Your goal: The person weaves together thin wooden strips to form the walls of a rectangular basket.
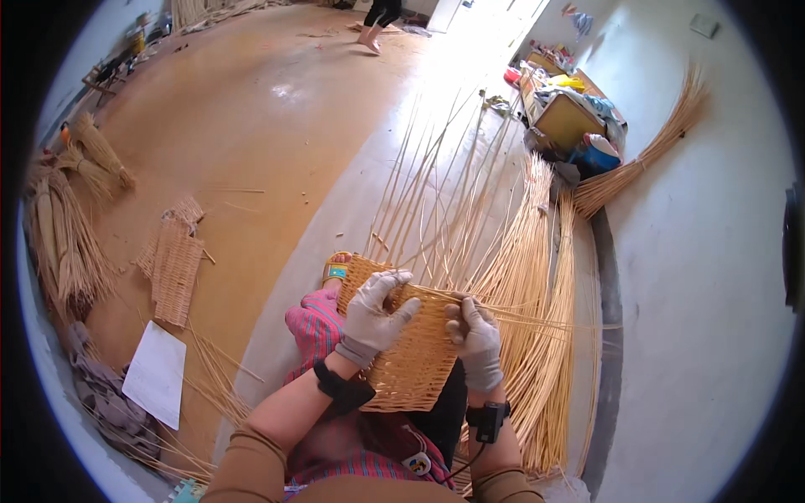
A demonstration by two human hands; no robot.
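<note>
A tan woven wicker panel (415, 360) rests over my lap, tilted up, with long loose rods (436, 193) fanning out from its far edge. My left hand (373, 318), in a pale work glove, is closed on that far edge near its left part, the thumb lying toward the middle. At the right end of the same edge, my gloved right hand (478, 339) has its fingers closed around thin wicker strands (545, 321), which trail off to the right. Parts of the fingers on both hands are hidden by the weave.
Long bundles of wicker rods (524, 335) lie close on my right, beside the wall. Finished-looking woven pieces (178, 264), a white sheet (155, 375) and more bundles (67, 235) lie to the left. A cluttered box (570, 126) stands far right; a person's legs (377, 25) show beyond.
</note>
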